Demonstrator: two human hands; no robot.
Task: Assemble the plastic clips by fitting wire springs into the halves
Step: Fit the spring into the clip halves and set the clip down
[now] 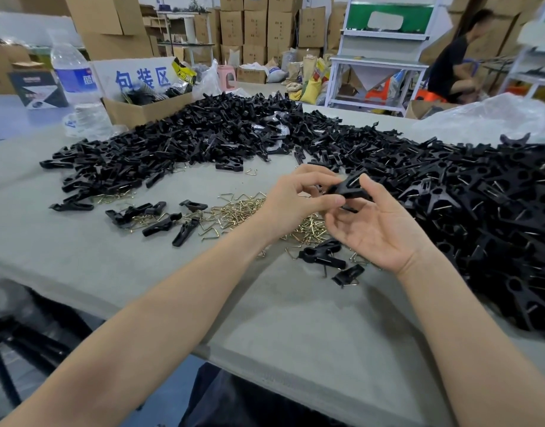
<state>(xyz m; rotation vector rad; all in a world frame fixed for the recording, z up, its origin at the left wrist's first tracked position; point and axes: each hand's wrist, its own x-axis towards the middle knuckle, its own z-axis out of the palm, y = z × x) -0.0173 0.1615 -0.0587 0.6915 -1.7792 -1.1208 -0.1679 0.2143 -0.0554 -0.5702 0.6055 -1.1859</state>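
Black plastic clip halves [203, 134], brass-gold wire springs [243, 211], grey table [265, 318], blue-labelled clear bottle [74, 72]

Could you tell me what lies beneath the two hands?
Gold wire springs and loose black clips on the table; whatever the left hand and right hand cover is hidden.

The left hand [292, 198] and right hand [373, 229] pinch a black clip [348, 188].
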